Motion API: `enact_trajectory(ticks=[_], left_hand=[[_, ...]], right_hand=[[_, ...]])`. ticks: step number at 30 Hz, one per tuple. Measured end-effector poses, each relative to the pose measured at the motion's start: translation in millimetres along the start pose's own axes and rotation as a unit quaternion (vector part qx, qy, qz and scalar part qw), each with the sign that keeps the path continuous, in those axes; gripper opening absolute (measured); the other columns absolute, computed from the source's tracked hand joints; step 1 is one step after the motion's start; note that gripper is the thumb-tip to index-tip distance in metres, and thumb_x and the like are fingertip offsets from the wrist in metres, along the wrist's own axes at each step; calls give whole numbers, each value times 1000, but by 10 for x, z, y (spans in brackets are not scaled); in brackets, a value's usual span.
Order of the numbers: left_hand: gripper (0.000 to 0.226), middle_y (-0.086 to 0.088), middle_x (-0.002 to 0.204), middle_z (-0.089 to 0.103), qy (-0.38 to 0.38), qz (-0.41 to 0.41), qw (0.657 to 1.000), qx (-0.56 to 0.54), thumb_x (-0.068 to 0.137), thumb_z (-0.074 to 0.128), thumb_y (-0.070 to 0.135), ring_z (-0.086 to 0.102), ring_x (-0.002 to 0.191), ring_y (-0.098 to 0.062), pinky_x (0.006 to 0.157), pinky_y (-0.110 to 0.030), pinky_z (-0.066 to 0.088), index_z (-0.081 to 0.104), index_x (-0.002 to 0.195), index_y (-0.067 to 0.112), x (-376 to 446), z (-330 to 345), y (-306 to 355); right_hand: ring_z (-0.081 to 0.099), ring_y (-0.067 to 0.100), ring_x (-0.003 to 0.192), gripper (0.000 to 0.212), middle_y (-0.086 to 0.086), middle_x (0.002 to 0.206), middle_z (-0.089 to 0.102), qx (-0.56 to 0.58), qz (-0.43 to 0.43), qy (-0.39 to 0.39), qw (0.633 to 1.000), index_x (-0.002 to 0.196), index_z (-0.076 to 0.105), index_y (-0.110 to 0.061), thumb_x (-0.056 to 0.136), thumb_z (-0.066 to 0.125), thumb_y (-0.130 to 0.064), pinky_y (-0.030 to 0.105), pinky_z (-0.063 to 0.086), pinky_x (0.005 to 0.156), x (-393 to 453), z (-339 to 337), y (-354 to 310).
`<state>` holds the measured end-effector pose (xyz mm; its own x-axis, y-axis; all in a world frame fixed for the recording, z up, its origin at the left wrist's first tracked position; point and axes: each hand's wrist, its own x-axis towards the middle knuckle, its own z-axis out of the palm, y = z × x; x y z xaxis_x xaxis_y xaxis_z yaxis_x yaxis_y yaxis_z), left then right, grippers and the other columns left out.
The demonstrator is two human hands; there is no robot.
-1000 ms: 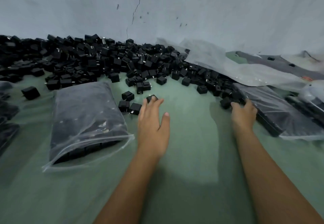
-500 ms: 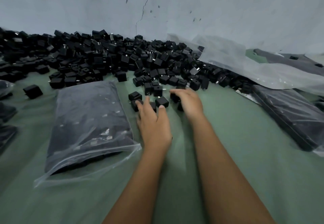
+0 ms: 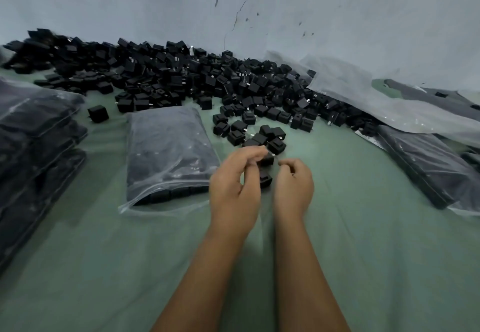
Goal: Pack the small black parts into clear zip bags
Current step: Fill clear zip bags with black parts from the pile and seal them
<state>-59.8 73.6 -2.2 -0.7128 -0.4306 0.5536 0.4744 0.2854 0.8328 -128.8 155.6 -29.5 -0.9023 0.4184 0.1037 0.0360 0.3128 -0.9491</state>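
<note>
A long pile of small black parts [image 3: 181, 77] lies along the wall, with a loose cluster [image 3: 259, 134] just ahead of my hands. My left hand [image 3: 233, 183] has its fingers curled, and its fingertips pinch a black part [image 3: 267, 160]; a second black part [image 3: 265, 179] sits against its palm side. My right hand [image 3: 293, 186] is close beside it with curled fingers, and whether it holds anything is hidden. A clear zip bag [image 3: 168, 150] filled with black parts lies to the left of my hands, its mouth open toward me.
Stacked filled bags [image 3: 33, 137] sit at the left edge. Another filled bag [image 3: 428, 165] lies at the right, with empty clear bags [image 3: 363, 98] behind it against the wall [image 3: 285, 7]. A lone black part [image 3: 98, 114] rests on the green cloth [image 3: 130, 266].
My right hand swept in from the right-hand bag to the cluster, then both hands drew back toward me and came together. My left hand went from flat on the cloth to curled around parts.
</note>
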Motion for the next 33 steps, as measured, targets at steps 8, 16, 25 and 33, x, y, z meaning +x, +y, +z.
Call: enact_trajectory(ticks=[8,16,25,33], left_hand=[[21,17,86,63,100,-8,984,149,89,51,21,53,67,4,59,-7,37,68,98,30,141,-1206,-72],[34,31,114,59,-16,-43,970,241,79,64,48,48,117,14,114,-47,32,61,112,44,-2,-1595,-339],[27,15,96,74,59,-147,972,174,81,72,12,68,93,-3,89,-27,54,75,100,32,123,-1528,-383],[20,15,77,74,79,-177,976,100,87,68,18,68,72,2,66,-16,52,75,79,35,151,-1519,-382]], right_hand=[[46,24,113,42,1,119,57,-233,-115,-66,964,126,54,-22,85,58,-24,34,37,96,-406,73,-35],[55,13,101,50,-6,120,51,-54,-109,-66,990,127,52,-27,83,61,-4,30,47,91,-452,81,-13],[49,19,94,41,3,112,38,-26,-466,-115,877,105,61,-21,67,54,-11,30,49,79,-1201,334,-326],[45,19,79,15,-3,85,48,-168,-400,-215,875,86,48,-23,88,55,-37,27,29,69,-1320,634,-378]])
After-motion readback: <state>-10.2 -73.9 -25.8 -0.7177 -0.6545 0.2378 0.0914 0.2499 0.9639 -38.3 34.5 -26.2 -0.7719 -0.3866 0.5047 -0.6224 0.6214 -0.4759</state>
